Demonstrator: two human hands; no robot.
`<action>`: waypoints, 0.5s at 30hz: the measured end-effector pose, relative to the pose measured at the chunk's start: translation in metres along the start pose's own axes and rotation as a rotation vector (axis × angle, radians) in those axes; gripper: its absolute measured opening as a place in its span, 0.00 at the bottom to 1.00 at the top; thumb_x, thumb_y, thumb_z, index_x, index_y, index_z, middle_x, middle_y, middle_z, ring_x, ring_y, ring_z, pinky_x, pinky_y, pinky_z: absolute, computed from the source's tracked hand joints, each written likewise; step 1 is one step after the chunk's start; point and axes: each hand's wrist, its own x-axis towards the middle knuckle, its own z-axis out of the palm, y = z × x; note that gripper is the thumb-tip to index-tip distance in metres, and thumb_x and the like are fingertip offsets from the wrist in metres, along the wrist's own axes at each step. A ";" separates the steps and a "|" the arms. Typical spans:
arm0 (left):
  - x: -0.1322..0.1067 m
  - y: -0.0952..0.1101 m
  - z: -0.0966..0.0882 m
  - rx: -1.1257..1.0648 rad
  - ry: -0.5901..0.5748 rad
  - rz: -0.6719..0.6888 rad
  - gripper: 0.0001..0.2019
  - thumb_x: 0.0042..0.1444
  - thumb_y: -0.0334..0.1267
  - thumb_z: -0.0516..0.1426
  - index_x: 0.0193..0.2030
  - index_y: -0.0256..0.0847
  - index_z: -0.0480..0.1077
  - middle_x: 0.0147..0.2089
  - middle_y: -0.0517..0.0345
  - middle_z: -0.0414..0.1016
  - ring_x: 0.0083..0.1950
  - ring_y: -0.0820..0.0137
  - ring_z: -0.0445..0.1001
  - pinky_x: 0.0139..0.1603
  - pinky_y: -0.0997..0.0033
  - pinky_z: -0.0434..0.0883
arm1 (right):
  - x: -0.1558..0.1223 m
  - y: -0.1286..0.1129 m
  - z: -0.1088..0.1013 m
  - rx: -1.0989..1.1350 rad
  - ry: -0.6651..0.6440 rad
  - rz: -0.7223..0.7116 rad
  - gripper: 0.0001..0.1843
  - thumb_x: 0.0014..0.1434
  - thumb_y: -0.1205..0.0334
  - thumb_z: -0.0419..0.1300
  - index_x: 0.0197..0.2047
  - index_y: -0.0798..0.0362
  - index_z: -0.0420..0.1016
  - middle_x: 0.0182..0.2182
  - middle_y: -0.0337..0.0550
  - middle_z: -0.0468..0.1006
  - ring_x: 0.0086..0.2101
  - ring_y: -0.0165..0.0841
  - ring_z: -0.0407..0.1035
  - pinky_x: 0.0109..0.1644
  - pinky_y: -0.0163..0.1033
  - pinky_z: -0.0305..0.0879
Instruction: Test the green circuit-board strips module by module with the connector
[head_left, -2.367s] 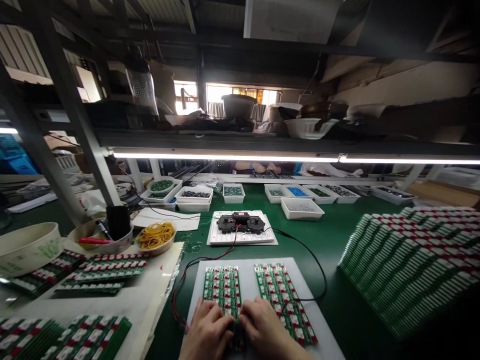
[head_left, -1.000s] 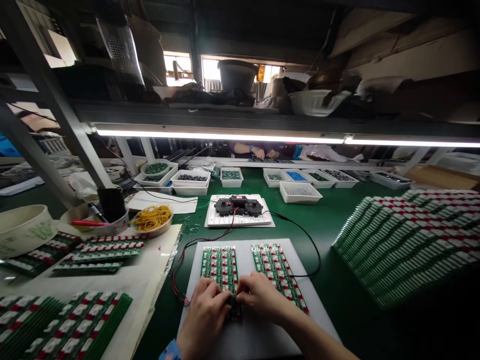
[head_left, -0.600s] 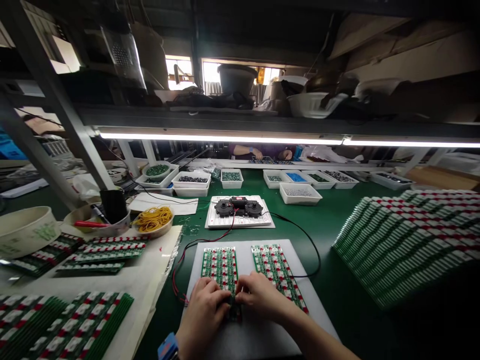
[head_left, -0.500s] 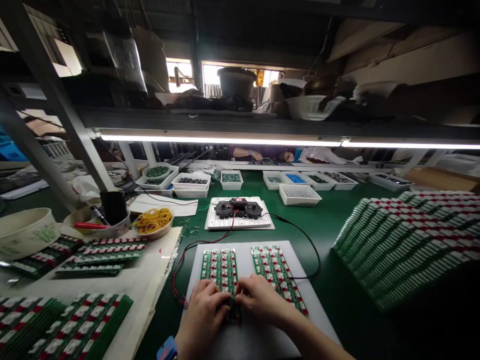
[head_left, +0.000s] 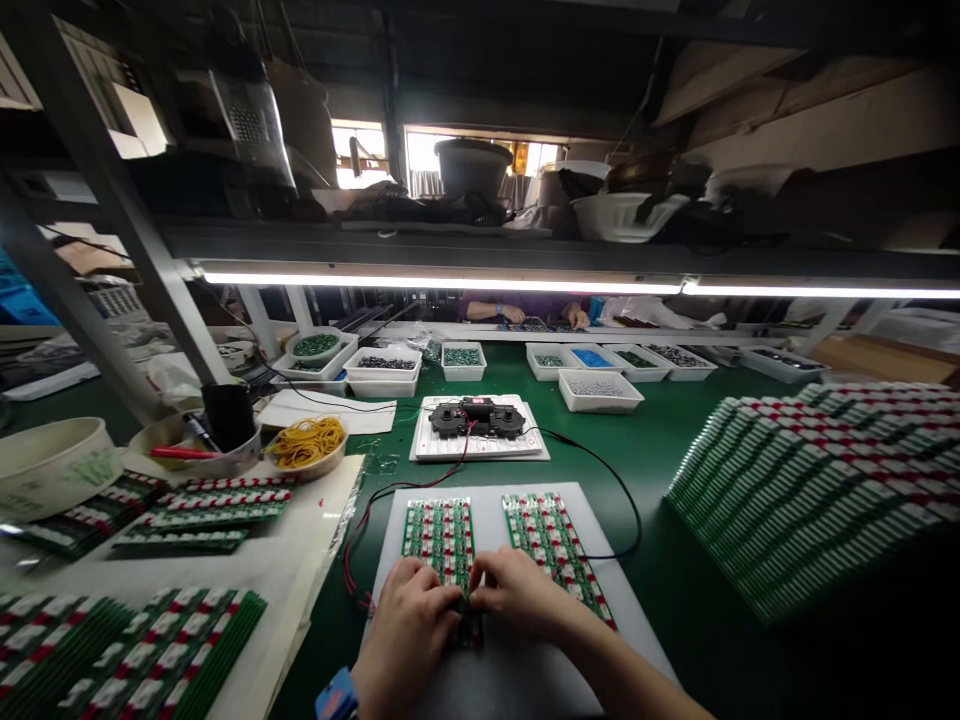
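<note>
A green circuit board panel with rows of white and red parts lies on a pale grey mat. My left hand is over its near left part, fingers curled and closed on the board. Against the near right edge, my right hand is closed in a pinch. Its fingertips almost meet those of the left, and whatever they pinch is too small or hidden to make out. A second circuit board panel lies to the right, partly beneath my right wrist and forearm.
Beyond the mat, a black device with wires rests on a white tray. Bins of small parts line the back. Tall board stacks stand right; more boards and a bowl of rubber bands are left. A co-worker's hands show behind.
My hands stay at the same board, with only a very slight shift of the fingers. The co-worker's hands at the back have moved slightly.
</note>
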 end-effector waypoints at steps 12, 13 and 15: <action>-0.006 -0.003 0.006 -0.067 0.075 -0.001 0.13 0.54 0.27 0.60 0.43 0.46 0.78 0.37 0.58 0.74 0.44 0.63 0.69 0.47 0.62 0.68 | -0.017 0.002 0.017 -0.154 0.162 -0.080 0.08 0.60 0.65 0.59 0.40 0.49 0.79 0.36 0.42 0.80 0.43 0.38 0.69 0.47 0.37 0.58; -0.007 -0.004 0.006 -0.076 0.085 0.007 0.13 0.54 0.27 0.60 0.43 0.46 0.78 0.37 0.58 0.74 0.44 0.63 0.70 0.47 0.63 0.68 | -0.020 0.002 0.019 -0.161 0.171 -0.095 0.08 0.59 0.67 0.59 0.40 0.50 0.79 0.37 0.42 0.80 0.43 0.38 0.69 0.48 0.37 0.58; -0.007 -0.005 0.007 -0.093 0.097 0.022 0.12 0.54 0.27 0.60 0.43 0.46 0.77 0.37 0.58 0.74 0.44 0.63 0.70 0.47 0.63 0.68 | -0.024 0.003 0.022 -0.190 0.188 -0.114 0.10 0.58 0.69 0.60 0.42 0.50 0.78 0.38 0.41 0.80 0.44 0.38 0.68 0.49 0.38 0.57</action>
